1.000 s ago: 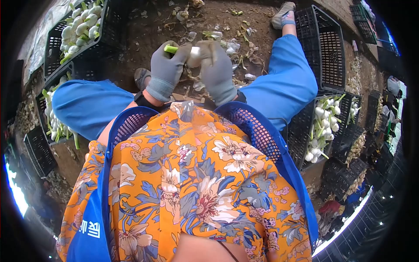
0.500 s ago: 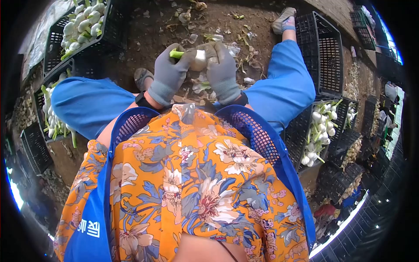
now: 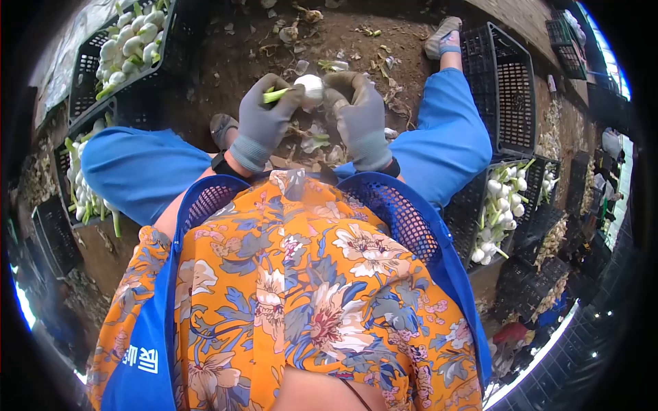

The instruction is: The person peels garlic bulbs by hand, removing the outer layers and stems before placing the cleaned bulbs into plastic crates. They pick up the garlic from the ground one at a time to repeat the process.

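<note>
Nearest, at six o'clock, an orange floral shirt point(image 3: 301, 288) is filling the lower view. Just beyond it, toward twelve o'clock, the left hand point(image 3: 264, 123), in a grey glove, is curling its fingers around the green stalk point(image 3: 274, 96) of a white bulb point(image 3: 310, 88). The gloved right hand point(image 3: 360, 120) is pinching the bulb's other side with bunched fingertips. The bulb is hanging between both hands, above scattered peelings point(image 3: 314, 140) on the dirt ground point(image 3: 240, 61). An empty black crate point(image 3: 510, 89) is standing at two o'clock. A bulb-filled crate point(image 3: 469, 205) is sitting at three, a side crate point(image 3: 89, 123) at nine and a far crate point(image 3: 171, 48) at eleven, both also holding bulbs.
</note>
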{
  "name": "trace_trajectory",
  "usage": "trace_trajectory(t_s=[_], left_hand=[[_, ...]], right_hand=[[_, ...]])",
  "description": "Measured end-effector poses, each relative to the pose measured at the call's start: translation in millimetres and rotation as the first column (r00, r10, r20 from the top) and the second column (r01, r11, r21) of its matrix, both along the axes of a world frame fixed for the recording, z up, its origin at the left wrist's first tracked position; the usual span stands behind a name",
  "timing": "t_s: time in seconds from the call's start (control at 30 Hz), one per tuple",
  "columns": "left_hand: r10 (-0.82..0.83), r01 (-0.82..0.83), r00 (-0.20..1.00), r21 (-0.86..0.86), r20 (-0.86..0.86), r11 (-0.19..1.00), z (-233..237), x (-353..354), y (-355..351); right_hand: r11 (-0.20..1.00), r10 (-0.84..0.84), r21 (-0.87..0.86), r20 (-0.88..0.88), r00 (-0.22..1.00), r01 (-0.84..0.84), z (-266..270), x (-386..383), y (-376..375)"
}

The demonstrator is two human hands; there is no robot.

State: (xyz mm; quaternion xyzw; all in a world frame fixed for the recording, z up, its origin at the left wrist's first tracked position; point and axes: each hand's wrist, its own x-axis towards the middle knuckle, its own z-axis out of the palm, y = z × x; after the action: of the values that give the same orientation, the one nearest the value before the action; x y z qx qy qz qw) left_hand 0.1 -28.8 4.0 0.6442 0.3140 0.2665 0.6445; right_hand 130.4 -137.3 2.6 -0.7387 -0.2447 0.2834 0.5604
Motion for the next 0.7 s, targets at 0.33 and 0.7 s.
trace_trajectory(t_s=[0.33,0.7], left_hand=[[0.061,-0.046,0.995,-0.185,0.078,0.982,10,0,2],[0.115,0.025,0.959,-0.483,0.259,0.875,18,-1,5]], right_hand=[[0.995,-0.028,0.095,0.045,0.999,0.024,32,1,-6],[0.942,0.105,-0.315,0.605,0.789,0.117,-25,39,-22]])
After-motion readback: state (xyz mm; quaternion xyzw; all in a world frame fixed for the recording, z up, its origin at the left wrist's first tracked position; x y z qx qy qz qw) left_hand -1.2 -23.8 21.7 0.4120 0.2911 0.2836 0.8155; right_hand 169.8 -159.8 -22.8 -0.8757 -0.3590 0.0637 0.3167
